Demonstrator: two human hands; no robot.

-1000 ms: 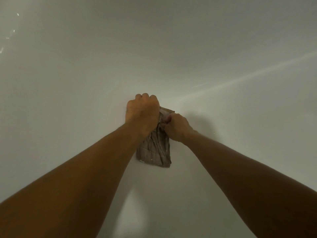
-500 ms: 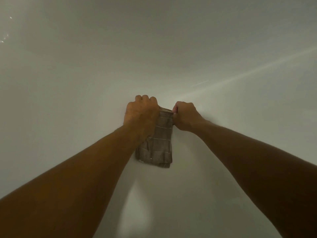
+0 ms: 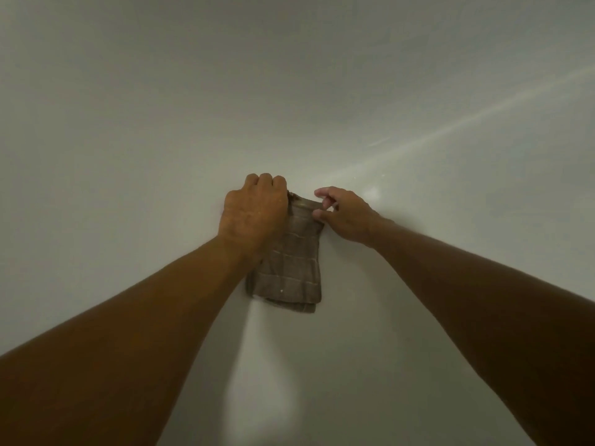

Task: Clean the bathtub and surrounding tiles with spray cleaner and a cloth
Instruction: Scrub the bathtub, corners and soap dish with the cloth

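Tub (image 3: 128, 123): white, glossy inner surface fills the whole view, with a pale streak of glare running up to the right. Only thing in it is the cloth (image 3: 291, 268), brown-grey with light stripes, folded to a narrow rectangle and lying flat against the tub surface at centre.

Left hand (image 3: 252, 214): fist, knuckles up, fingers curled down over the cloth's top-left part, gripping it and covering that corner. Forearm comes in straight from lower left and overlaps the cloth's left edge.

Right hand (image 3: 346, 214): at the cloth's top-right corner, thumb and forefinger close together at the edge. Pinching or only touching, cannot tell. Other fingers loosely curled. Forearm comes in from lower right.

Both arms bare and extended, hands near each other across the cloth's top edge.
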